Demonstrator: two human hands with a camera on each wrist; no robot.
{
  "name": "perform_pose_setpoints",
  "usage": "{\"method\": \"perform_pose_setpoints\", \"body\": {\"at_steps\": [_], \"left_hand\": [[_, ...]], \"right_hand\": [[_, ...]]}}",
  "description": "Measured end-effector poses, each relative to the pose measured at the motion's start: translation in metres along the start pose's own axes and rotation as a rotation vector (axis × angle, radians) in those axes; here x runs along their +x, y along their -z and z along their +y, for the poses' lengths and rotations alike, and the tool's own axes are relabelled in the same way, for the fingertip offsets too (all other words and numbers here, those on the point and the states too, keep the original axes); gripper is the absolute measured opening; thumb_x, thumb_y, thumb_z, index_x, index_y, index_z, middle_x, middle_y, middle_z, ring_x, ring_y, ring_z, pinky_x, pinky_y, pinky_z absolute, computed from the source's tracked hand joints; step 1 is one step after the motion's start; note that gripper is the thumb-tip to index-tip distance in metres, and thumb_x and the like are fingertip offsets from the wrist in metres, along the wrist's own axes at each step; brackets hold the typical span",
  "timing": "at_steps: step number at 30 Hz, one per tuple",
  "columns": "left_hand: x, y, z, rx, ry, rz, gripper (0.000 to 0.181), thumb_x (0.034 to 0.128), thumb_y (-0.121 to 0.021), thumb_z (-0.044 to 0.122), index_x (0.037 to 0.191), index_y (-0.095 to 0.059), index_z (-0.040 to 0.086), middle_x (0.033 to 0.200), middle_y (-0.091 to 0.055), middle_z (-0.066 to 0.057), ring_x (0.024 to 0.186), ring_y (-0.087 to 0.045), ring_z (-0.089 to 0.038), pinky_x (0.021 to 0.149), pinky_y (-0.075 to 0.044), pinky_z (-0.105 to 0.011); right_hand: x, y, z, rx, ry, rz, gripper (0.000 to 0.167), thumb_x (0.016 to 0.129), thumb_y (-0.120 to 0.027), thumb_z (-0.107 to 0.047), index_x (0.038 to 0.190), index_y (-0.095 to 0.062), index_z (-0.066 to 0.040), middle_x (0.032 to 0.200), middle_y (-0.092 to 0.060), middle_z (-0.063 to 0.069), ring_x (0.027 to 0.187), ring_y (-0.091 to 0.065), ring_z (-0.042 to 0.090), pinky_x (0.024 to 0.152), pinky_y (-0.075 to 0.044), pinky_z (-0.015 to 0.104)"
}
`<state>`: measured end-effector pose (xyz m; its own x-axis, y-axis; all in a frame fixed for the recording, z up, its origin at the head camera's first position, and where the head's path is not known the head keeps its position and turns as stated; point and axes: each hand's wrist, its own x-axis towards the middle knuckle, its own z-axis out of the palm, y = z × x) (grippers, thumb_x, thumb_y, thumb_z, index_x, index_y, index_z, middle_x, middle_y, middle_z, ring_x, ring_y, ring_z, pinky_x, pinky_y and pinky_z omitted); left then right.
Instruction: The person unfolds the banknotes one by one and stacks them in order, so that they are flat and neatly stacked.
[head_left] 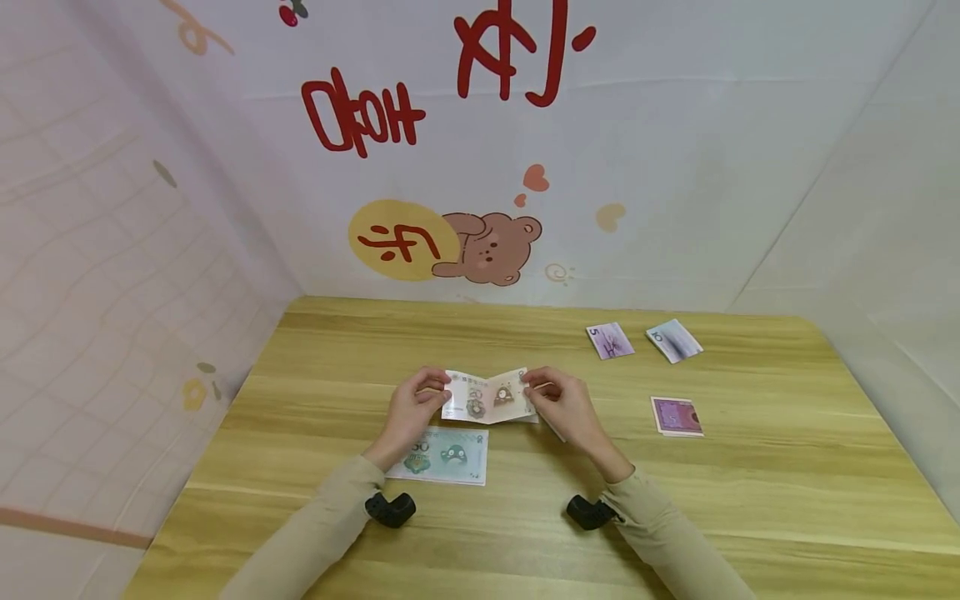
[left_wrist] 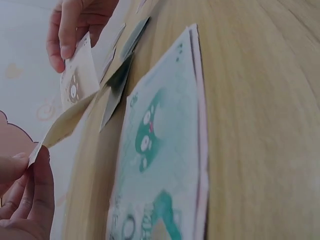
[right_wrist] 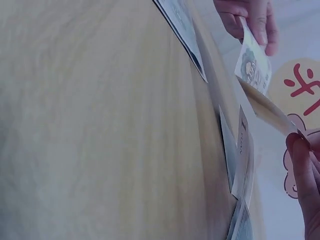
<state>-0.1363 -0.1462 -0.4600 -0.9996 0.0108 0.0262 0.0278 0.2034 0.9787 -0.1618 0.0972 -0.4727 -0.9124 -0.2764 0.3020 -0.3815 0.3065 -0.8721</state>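
A creased play banknote (head_left: 504,397) with a brownish cartoon print is stretched between the two hands, bent into a shallow V along its middle fold. My left hand (head_left: 408,412) pinches its left end between thumb and fingers. At its other end the thumb and fingers of my right hand (head_left: 572,410) pinch the edge. Below the left hand lies a small stack of green play banknotes (head_left: 463,457), partly covered by that hand. More folded notes lie on the table under the held one; in the right wrist view one folded note (right_wrist: 243,150) reads "1 YUAN".
On the right half of the wooden table (head_left: 765,483) lie a purple folded note (head_left: 609,341) marked 5, a bluish one (head_left: 674,341) marked 10, and a pink one (head_left: 677,417) nearer. A printed wall cloth (head_left: 660,150) rises behind the table's far edge.
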Motion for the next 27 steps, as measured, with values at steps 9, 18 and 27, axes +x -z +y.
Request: {"method": "perform_pose_setpoints", "body": {"at_steps": [9,18,27], "left_hand": [[0.006,0.021,-0.036,0.011,-0.007,0.036,0.017,0.0883,-0.063,-0.009,0.105,-0.062,-0.006,0.105,-0.062,-0.020,0.094,-0.060,-0.030,0.071,-0.049,-0.017],[0.002,0.038,-0.042,0.075,0.018,0.022,0.017,0.0882,-0.063,-0.008,0.104,-0.064,-0.002,0.100,-0.061,-0.016,0.085,-0.063,-0.023,0.071,-0.050,-0.021],[-0.005,0.050,-0.046,0.110,0.027,-0.016,0.015,0.0888,-0.062,-0.009,0.103,-0.063,-0.004,0.095,-0.060,-0.016,0.086,-0.059,-0.023,0.071,-0.051,-0.023]], "right_hand": [[-0.001,-0.005,0.019,0.014,-0.064,-0.042,0.018,0.082,-0.066,0.012,0.099,-0.066,0.008,0.088,-0.067,0.017,0.075,-0.063,0.027,0.066,-0.052,0.026],[-0.006,-0.019,0.021,0.045,-0.060,-0.122,0.016,0.085,-0.068,0.004,0.100,-0.065,-0.001,0.085,-0.065,0.009,0.073,-0.061,0.016,0.065,-0.052,0.027],[-0.009,-0.029,0.020,0.071,-0.080,-0.157,0.013,0.086,-0.069,0.001,0.099,-0.067,0.001,0.081,-0.066,0.009,0.069,-0.063,0.025,0.061,-0.051,0.023]]}}
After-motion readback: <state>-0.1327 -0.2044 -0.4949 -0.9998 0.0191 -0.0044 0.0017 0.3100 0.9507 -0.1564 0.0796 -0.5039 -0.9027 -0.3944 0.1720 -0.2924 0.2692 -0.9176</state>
